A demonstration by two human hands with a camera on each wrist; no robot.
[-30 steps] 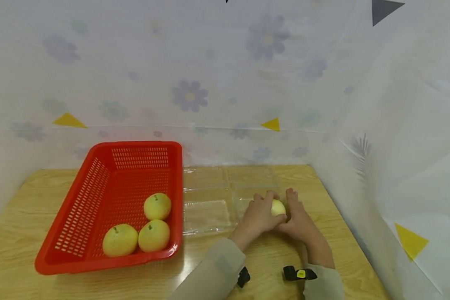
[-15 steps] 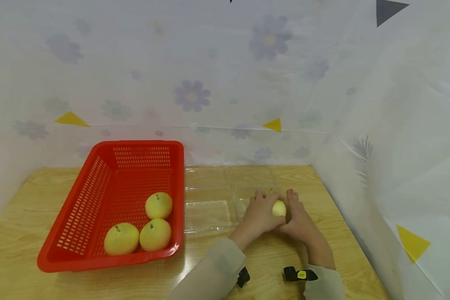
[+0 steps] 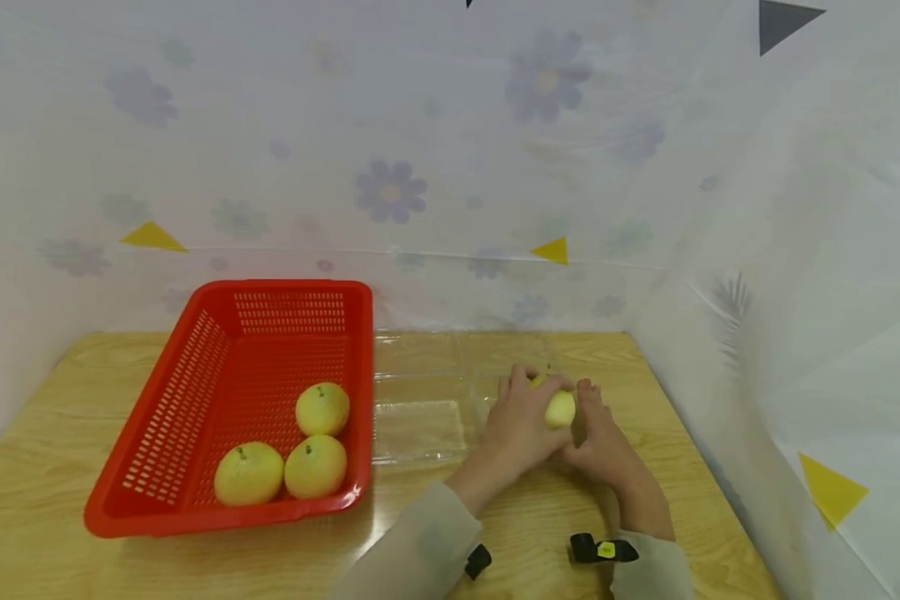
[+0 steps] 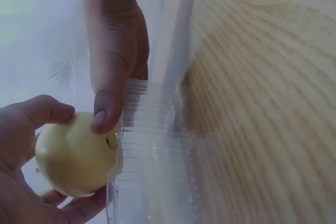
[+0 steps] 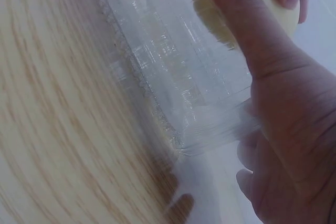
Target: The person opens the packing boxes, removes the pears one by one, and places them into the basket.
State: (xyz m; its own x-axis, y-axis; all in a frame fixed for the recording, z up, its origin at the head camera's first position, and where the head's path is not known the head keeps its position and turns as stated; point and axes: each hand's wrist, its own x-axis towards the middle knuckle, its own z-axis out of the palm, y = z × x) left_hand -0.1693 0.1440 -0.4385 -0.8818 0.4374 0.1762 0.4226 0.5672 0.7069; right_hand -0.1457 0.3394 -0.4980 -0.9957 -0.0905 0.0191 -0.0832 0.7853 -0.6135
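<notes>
A yellow pear (image 3: 560,410) is in my left hand (image 3: 516,425), whose fingers and thumb curl round it at the right end of a clear plastic tray (image 3: 420,427). In the left wrist view the pear (image 4: 73,156) sits at the rim of the tray (image 4: 157,150), its stem hollow towards the tray. My right hand (image 3: 607,450) lies along the tray's right end with fingers fairly straight. Its thumb (image 4: 110,98) reaches over the rim and touches the pear. The tray has several compartments; the hands hide its near right part.
A red perforated basket (image 3: 362,350) stands left of the tray, with three yellow pears (image 3: 317,467) in its near right part. The wooden table (image 3: 645,392) ends at a pale flowered sheet (image 3: 450,167) behind and on the right.
My left hand has shifted slightly up and tilted the pear, so its stem shows above the fingers. The right hand has stayed nearly in place. The head view has shifted slightly.
</notes>
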